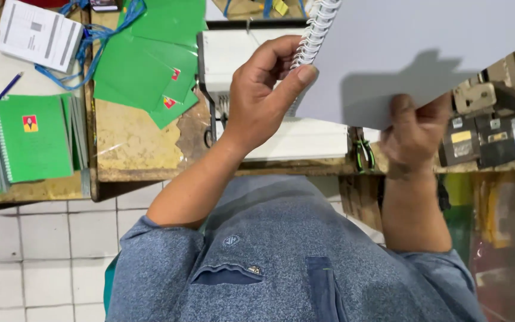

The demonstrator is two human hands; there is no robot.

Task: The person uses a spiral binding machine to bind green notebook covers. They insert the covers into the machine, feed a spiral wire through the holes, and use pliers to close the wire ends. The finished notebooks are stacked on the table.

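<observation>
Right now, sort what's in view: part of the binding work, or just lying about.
In hand:
left hand on the wire spiral
right hand under the grey spiral-bound book
binding machine

Lying about:
bound green notebooks
loose green covers
printed paper
blue pencil

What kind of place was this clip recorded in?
Most likely a small bookbinding or print workshop. The left hand and right hand hold a spiral-bound notebook over a white binding machine, with stacked green notebooks and loose green covers on a worn workbench.
</observation>
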